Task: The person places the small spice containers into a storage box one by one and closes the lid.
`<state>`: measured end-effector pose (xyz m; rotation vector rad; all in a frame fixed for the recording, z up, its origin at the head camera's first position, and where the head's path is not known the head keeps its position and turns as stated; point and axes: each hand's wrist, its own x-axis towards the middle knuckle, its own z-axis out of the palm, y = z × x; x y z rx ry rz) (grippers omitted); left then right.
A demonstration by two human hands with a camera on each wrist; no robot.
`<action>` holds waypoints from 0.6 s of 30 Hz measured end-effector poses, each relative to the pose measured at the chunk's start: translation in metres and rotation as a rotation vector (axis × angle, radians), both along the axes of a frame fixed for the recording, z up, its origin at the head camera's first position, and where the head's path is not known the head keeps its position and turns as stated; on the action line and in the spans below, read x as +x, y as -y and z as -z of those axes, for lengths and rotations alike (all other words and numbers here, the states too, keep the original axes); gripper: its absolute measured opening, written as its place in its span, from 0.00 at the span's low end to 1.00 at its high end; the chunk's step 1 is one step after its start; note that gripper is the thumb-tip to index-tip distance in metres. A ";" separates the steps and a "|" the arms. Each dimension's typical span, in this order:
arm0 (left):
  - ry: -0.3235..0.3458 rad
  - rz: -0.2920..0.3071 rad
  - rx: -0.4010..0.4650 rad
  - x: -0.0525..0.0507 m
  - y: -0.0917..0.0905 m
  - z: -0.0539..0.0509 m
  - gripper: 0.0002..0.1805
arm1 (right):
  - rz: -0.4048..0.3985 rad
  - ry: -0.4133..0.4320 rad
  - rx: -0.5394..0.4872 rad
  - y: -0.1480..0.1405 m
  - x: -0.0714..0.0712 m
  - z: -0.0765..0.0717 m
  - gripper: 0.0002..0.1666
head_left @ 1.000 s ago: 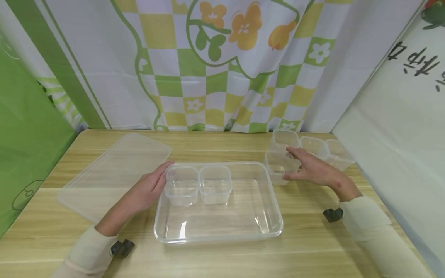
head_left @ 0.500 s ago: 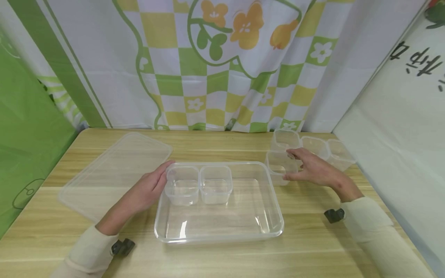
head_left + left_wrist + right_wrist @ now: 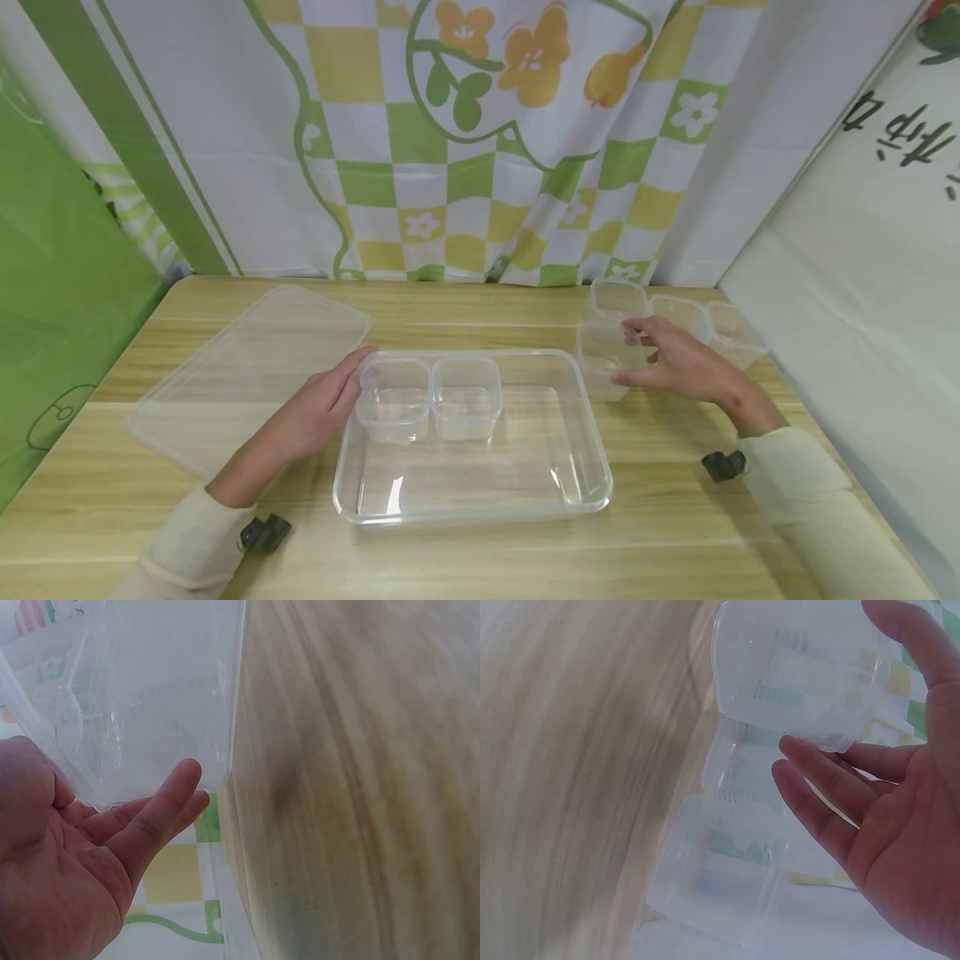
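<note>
In the head view, a large transparent rectangular plastic container (image 3: 465, 492) sits mid-worktop (image 3: 450, 567), with a strip of wood between its near rim and the picture's bottom edge. Two small transparent square plastic tubs (image 3: 465, 425) stand side by side in its rear left part; its floor shows to their right and in front. The left hand (image 3: 330, 404) rests fairly straight against the container's rear left corner, beside a flat translucent rectangular lid (image 3: 247, 375). The right hand (image 3: 678, 362) holds a transparent square tub (image 3: 600, 367) between thumb and fingers, just beyond the container's right rim. Three similar transparent tubs (image 3: 678, 312) stand close around it, near the worktop's back right edge.

In the left wrist view, long fingers reach along the container's outer wall, and a wide span of worktop runs past its base edge.

In the right wrist view, thumb and fingers span the held tub; neighbouring tubs sit very near the fingertips, leaving narrow gaps, with worktop stretching away on the other side.
</note>
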<state>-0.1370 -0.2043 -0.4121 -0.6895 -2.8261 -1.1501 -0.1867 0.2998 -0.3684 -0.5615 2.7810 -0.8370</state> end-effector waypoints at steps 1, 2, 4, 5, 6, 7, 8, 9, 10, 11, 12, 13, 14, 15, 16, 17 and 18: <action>0.001 0.001 0.000 0.000 0.000 0.000 0.25 | 0.003 -0.002 -0.001 0.000 0.000 -0.001 0.55; 0.003 0.001 -0.001 0.000 0.000 0.000 0.25 | 0.006 -0.004 0.000 0.000 0.001 -0.002 0.54; 0.003 0.002 -0.001 0.000 0.000 0.000 0.25 | 0.014 -0.009 -0.002 0.000 0.002 -0.005 0.54; 0.002 0.003 0.001 0.000 0.000 0.000 0.25 | 0.019 -0.011 -0.003 -0.001 0.003 -0.006 0.54; 0.000 0.003 0.001 0.000 0.000 0.000 0.25 | 0.023 -0.013 -0.005 -0.001 0.004 -0.008 0.54; -0.001 0.003 0.002 0.000 0.000 0.000 0.25 | 0.027 -0.016 -0.007 -0.001 0.004 -0.009 0.54; -0.001 0.003 0.003 0.000 0.000 0.000 0.25 | 0.030 -0.021 -0.006 -0.002 0.005 -0.010 0.54; 0.000 0.002 0.003 0.000 0.000 -0.001 0.25 | 0.032 -0.024 -0.010 -0.002 0.005 -0.012 0.53; 0.000 0.000 0.003 0.001 0.000 -0.001 0.25 | 0.035 -0.027 -0.012 -0.002 0.006 -0.013 0.53; 0.004 -0.002 0.000 0.001 0.000 -0.001 0.25 | 0.035 -0.031 -0.011 -0.002 0.006 -0.014 0.53; 0.007 -0.004 -0.003 0.001 0.000 -0.001 0.25 | 0.036 -0.037 -0.013 -0.002 0.006 -0.015 0.53; 0.011 -0.006 -0.007 0.001 0.000 -0.002 0.25 | 0.035 -0.042 -0.016 -0.002 0.006 -0.017 0.53; 0.013 -0.008 -0.011 0.001 0.000 -0.002 0.25 | 0.035 -0.046 -0.022 -0.002 0.007 -0.018 0.53; 0.018 -0.008 -0.015 0.001 0.000 -0.002 0.25 | 0.036 -0.054 -0.029 -0.003 0.007 -0.019 0.52; 0.019 -0.007 -0.017 0.001 0.000 -0.002 0.25 | 0.035 -0.064 -0.033 -0.003 0.007 -0.020 0.52; 0.018 -0.006 -0.018 0.001 0.000 -0.002 0.25 | 0.033 -0.074 -0.040 -0.002 0.008 -0.021 0.51; 0.019 -0.005 -0.019 0.001 0.000 -0.002 0.25 | 0.030 -0.086 -0.047 -0.002 0.008 -0.022 0.51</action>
